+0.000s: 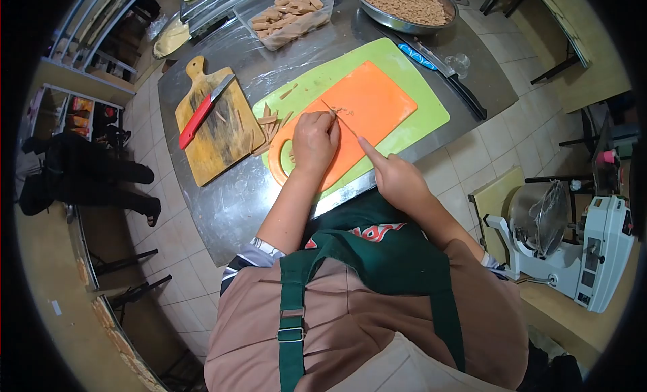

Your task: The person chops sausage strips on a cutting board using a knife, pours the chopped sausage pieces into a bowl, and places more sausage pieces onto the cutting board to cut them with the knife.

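My right hand (399, 182) is wrapped around a knife, with the index finger stretched along its back. The thin knife blade (347, 126) points away to the upper left over an orange cutting board (384, 99). My left hand (315, 139) rests on that board beside the blade tip, fingers bent and pressed together; what they hold is hidden. Small brown crumbs (346, 111) lie by the fingertips. Under the orange board is a larger green cutting mat (431, 109). Brown strips (268, 126) are scattered on the mat left of my left hand.
A wooden board (192, 146) with a red-handled knife (202, 115) lies at left. Behind stand a clear tub (296, 33) of brown sausage-like pieces and a metal bowl (404, 26) of chopped bits. Black-handled knives (465, 95) lie right. A person in black (87, 173) stands far left.
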Action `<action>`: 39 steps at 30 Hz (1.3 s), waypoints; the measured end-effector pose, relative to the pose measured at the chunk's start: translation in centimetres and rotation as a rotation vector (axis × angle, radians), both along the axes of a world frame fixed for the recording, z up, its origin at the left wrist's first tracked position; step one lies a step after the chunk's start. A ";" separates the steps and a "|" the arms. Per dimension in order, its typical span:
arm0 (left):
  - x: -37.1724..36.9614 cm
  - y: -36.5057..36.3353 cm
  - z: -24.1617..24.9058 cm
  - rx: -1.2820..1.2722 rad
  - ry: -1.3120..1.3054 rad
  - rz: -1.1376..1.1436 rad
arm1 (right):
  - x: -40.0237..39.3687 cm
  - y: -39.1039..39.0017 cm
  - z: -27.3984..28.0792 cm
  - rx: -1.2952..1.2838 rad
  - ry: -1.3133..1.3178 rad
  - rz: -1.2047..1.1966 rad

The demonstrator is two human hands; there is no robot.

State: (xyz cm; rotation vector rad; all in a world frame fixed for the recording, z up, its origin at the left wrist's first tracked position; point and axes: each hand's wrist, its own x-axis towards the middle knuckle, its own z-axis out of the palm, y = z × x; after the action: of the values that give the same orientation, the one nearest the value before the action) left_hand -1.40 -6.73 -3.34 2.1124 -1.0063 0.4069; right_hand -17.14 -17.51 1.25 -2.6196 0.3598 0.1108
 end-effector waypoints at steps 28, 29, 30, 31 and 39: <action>-0.4 0.6 0.4 -0.009 0.062 0.012 | -2.8 0.2 1.1 -0.082 -0.135 0.009; -0.4 0.6 0.4 -0.009 0.060 0.015 | -2.6 0.3 1.1 -0.082 -0.137 0.012; -0.4 0.5 0.4 -0.005 0.057 0.016 | -2.2 0.4 1.1 -0.069 -0.092 0.013; -0.5 0.6 0.3 -0.001 0.054 0.017 | -1.7 0.5 1.1 -0.057 -0.045 0.013; -0.4 0.5 0.1 -0.001 0.046 0.032 | -0.8 0.5 0.5 -0.041 0.028 0.008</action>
State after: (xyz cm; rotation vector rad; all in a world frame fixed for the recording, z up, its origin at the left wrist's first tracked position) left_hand -1.79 -6.22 -3.29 2.1292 -0.9469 0.3725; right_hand -17.94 -17.05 1.72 -2.6628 0.3653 0.1445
